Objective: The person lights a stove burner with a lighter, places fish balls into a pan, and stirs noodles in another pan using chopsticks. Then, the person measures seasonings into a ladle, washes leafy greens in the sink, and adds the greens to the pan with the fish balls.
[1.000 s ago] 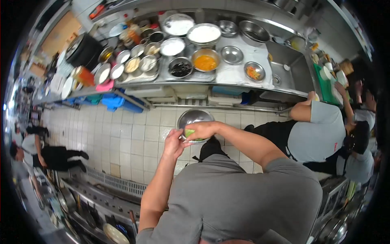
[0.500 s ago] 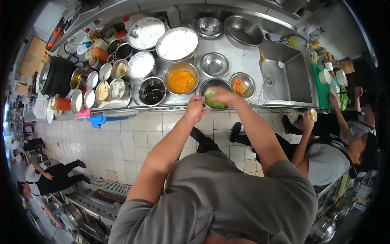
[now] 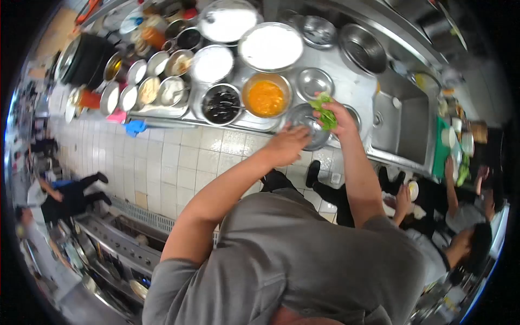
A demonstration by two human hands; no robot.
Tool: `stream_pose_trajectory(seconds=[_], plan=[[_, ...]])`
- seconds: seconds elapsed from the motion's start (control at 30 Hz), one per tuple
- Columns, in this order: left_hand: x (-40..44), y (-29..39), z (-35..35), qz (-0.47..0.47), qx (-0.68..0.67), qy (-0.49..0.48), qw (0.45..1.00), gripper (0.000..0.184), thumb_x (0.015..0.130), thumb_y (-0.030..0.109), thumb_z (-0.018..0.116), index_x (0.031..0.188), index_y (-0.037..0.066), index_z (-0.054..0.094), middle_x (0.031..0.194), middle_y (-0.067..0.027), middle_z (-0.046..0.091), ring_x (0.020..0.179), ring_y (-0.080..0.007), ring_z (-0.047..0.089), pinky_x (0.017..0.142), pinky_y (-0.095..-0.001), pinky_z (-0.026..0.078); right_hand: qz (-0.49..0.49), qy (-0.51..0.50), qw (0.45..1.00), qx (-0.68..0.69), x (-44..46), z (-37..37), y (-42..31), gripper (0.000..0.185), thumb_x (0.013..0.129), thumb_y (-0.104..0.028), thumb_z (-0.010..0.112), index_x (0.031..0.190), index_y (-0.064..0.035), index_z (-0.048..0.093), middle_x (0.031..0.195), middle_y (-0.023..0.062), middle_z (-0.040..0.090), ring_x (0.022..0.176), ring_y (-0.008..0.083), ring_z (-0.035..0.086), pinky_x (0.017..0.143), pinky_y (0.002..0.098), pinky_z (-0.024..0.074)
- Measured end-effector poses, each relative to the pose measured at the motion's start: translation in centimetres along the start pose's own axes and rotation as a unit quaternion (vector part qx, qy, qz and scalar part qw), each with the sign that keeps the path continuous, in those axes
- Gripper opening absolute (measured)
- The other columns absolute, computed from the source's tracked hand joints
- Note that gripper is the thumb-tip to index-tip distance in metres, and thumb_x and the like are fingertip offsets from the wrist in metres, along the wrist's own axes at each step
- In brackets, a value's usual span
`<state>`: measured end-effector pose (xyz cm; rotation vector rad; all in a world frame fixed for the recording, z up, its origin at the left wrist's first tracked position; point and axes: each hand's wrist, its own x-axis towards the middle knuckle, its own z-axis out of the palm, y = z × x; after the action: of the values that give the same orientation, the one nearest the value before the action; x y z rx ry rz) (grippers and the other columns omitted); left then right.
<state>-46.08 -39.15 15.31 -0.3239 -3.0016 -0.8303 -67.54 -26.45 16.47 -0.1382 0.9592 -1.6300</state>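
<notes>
My right hand (image 3: 345,119) is closed around a bunch of green leafy vegetables (image 3: 325,112), lifted above a metal bowl (image 3: 318,138) at the counter's front edge. Bare metal shows inside that bowl. My left hand (image 3: 290,146) is at the bowl's left rim, its fingers apart and nothing seen in them; whether it touches the rim I cannot tell. Behind my right wrist another metal bowl (image 3: 355,115) is mostly hidden. Just left of the leaves stands a bowl of orange liquid (image 3: 265,98), beside a bowl of something black (image 3: 221,104).
Wide bowls of white powder (image 3: 271,47) stand behind. Several small sauce containers crowd the left side. A steel sink (image 3: 403,122) is on the right, then a green board (image 3: 441,146). Co-workers stand at right; one person's hand holds a small white cup (image 3: 413,190).
My right hand has taken the greens out of the bowl and raised them to the right. My left hand has opened beside the bowl. The camera view has turned.
</notes>
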Motion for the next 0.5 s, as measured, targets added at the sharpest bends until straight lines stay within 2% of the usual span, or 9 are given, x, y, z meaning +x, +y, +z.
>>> stream_pose_trajectory(seconds=[0.07,0.1,0.13,0.17,0.2,0.23,0.27,0.4,0.5], plan=[[2.0,-0.1,1.6,-0.03,0.043,-0.07,0.996,0.074,0.078,0.03,0.076,0.143,0.011,0.046,0.153,-0.0192,0.037,0.144,-0.0364,0.03,0.117,-0.0604,0.018,0.003,0.04,0.999,0.033,0.8,-1.2,1.6,0.05,0.088,-0.013,0.062,0.136,-0.0086,0.049,0.108,0.0107,0.063,0.085,0.0216,0.065,0.065,0.0343,0.0552],[2.9,-0.9,2.9,-0.063,-0.005,-0.1,0.993,0.075,0.075,0.032,0.077,0.142,0.012,0.049,0.153,-0.0207,0.035,0.145,-0.0372,0.028,0.117,-0.0586,0.02,-0.007,0.144,0.989,0.025,0.0,1.0,1.9,0.051,0.089,-0.014,0.061,0.138,-0.0085,0.048,0.118,0.0108,0.063,0.094,0.0237,0.065,0.069,0.0368,0.0553],[3.4,-2.3,7.9,-0.097,0.062,-0.029,0.993,0.061,0.074,0.034,0.078,0.128,0.01,0.062,0.145,-0.021,0.045,0.139,-0.0389,0.037,0.115,-0.0589,0.024,-0.013,0.133,0.991,0.01,-0.4,2.1,2.0,0.051,0.091,-0.016,0.058,0.14,-0.0102,0.046,0.129,0.0103,0.059,0.106,0.0253,0.062,0.07,0.0369,0.0538],[4.5,-3.3,7.6,-0.067,0.042,-0.162,0.984,0.041,0.075,0.033,0.075,0.106,0.007,0.073,0.124,-0.0198,0.062,0.123,-0.0391,0.053,0.113,-0.0584,0.029,-0.016,0.13,0.991,0.023,-1.2,3.5,2.2,0.045,0.096,-0.016,0.052,0.14,-0.0113,0.047,0.108,0.006,0.062,0.087,0.0209,0.062,0.06,0.0285,0.0493],[3.4,-3.5,7.4,-0.015,0.073,-0.092,0.993,0.032,0.077,0.035,0.07,0.096,0.01,0.074,0.108,-0.0155,0.067,0.11,-0.0344,0.06,0.104,-0.0551,0.038,-0.009,0.162,0.986,0.029,-1.2,2.8,2.7,0.049,0.096,-0.016,0.051,0.144,-0.0117,0.042,0.113,0.0077,0.06,0.083,0.0184,0.058,0.057,0.0274,0.0466],[2.3,-3.8,7.1,0.032,0.111,-0.018,0.993,0.027,0.079,0.036,0.065,0.086,0.012,0.076,0.092,-0.0112,0.072,0.097,-0.0297,0.066,0.094,-0.0517,0.047,-0.024,0.008,0.996,0.091,-1.5,-0.1,3.6,0.05,0.097,-0.015,0.049,0.146,-0.0124,0.038,0.118,0.0098,0.056,0.08,0.017,0.052,0.054,0.0269,0.0439],[2.5,-4.6,9.5,0.028,0.11,0.017,0.993,0.034,0.081,0.044,0.063,0.084,0.013,0.076,0.089,-0.0091,0.072,0.094,-0.0282,0.068,0.086,-0.0511,0.05,-0.007,-0.019,0.995,0.1,-2.1,-0.9,3.8,0.05,0.097,-0.015,0.048,0.146,-0.0134,0.037,0.12,0.0112,0.054,0.081,0.0166,0.049,0.053,0.0264,0.0424],[2.1,-5.1,6.2,0.085,0.093,0.072,0.989,0.047,0.085,0.056,0.058,0.078,0.013,0.075,0.081,-0.0081,0.073,0.088,-0.029,0.07,0.073,-0.0454,0.053,0.042,-0.059,0.99,0.12,-2.7,-1.1,3.8,0.047,0.098,-0.013,0.047,0.145,-0.0134,0.039,0.119,0.0117,0.053,0.083,0.015,0.046,0.055,0.0247,0.0393],[0.8,-2.9,2.1,0.058,0.029,0.049,0.997,0.053,0.086,0.06,0.055,0.072,0.011,0.071,0.078,-0.0091,0.072,0.083,-0.0317,0.069,0.075,-0.0471,0.053,0.063,-0.065,0.986,0.137,-2.0,0.8,2.8,0.045,0.098,-0.012,0.046,0.143,-0.0128,0.04,0.118,0.0115,0.053,0.083,0.0144,0.045,0.056,0.0243,0.0381]])
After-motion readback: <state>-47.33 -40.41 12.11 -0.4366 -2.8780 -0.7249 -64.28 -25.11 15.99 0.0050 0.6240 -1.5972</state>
